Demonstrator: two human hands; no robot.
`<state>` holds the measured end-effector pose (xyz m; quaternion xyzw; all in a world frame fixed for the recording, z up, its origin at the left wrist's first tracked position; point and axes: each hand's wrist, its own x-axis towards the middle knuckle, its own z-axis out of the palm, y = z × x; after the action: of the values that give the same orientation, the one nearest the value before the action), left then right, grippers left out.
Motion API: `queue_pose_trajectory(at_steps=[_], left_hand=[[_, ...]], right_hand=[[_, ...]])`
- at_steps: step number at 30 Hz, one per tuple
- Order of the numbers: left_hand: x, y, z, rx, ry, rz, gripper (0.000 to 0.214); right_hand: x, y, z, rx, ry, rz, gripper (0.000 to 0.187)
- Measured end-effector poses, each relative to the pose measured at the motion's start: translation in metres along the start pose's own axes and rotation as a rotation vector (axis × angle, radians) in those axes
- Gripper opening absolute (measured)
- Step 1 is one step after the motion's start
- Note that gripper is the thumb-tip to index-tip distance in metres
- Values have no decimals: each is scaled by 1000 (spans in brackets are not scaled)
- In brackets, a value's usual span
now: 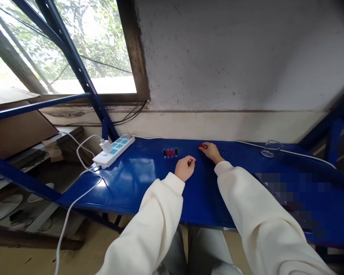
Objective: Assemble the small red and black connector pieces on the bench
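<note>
Upright in a short row on the blue table [143, 187] are two red cylinders [170, 153] between two black cylinders [164, 153], all small. My left hand [185, 168] is curled just to the right and in front of them, its fingertips pinched together; what they hold, if anything, is hidden. Farther right, my right hand [211, 151] pinches a small red piece [201, 145] between thumb and fingers. Some tiny dark bits [225, 151] lie on the table beyond my right wrist, too small to name.
A white power strip [114, 151] with a plugged-in charger [105, 146] sits at the table's left end, its cable hanging over the edge. A clear glass container [269, 152] stands at the back right, by a thin white cable. Blue frame posts flank both sides; a wall rises behind.
</note>
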<state>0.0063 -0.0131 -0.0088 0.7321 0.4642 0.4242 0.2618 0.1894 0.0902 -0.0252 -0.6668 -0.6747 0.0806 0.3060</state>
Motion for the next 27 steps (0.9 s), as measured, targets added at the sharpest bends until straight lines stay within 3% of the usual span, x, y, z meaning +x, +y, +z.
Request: queue_pose_trajectory(at_steps=[12, 18, 27], left_hand=[[-1, 1, -1, 24, -1, 5, 19], [-2, 2, -3, 179, -2, 4, 21], [1, -5, -15, 509, 107, -150, 59]], right_hand=[[4, 0, -3, -32, -114, 110, 11], [3, -1, -4, -57, -100, 99, 10], [3, -1, -6, -43, -102, 125, 9]])
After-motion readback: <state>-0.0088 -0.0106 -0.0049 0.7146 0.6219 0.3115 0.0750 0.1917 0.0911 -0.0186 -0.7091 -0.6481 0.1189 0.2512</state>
